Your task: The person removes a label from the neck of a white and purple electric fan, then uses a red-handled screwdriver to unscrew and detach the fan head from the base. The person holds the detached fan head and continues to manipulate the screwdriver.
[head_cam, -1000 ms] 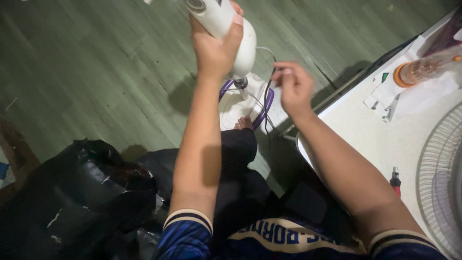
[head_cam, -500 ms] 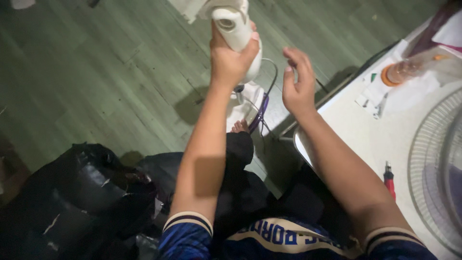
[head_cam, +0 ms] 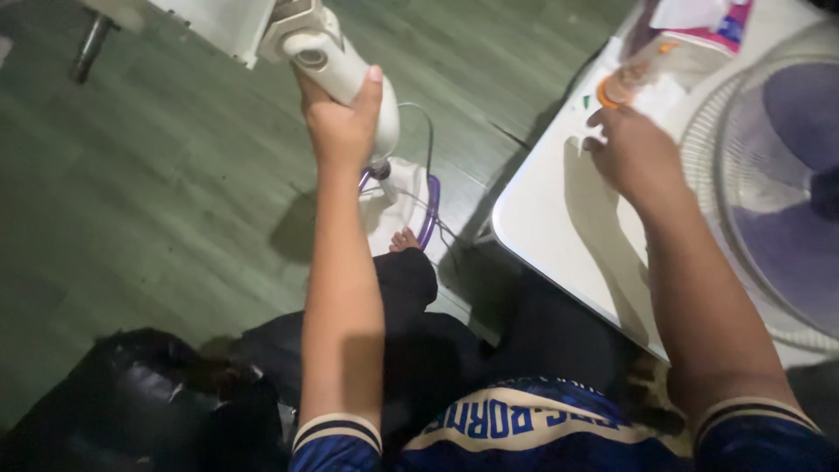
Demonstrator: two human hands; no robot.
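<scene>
**Fan stand in 1 hand, other hand at the table parts**

Your left hand is clenched around the white fan stand, thumb up the side of the tube, holding it off the floor. The tube's open top end points toward the camera, and it runs down to a white base with a purple rim, lying on the floor just beside your bare foot. A thin cord loops from the stand down toward the base.

Your right hand is over the white table, palm down, fingers curled loosely near small white bits. The hand hides the fingertips, so you cannot tell whether anything is pinched. It is touching or nearly touching the table top. Just past it lies an orange-capped item in a clear wrapper, with a pink-and-white packet behind. The fan head, grille and purple blades, lies flat on the table to the right, well apart from the stand.

Progress, as a judgement: early to middle. The stand is in hand and seems joined to its base, but the head is separate on the table and small parts are loose there. So head mounting looks not done. What fasteners are already in cannot be told.

A black bag sits on the floor at your lower left, untouched.
</scene>
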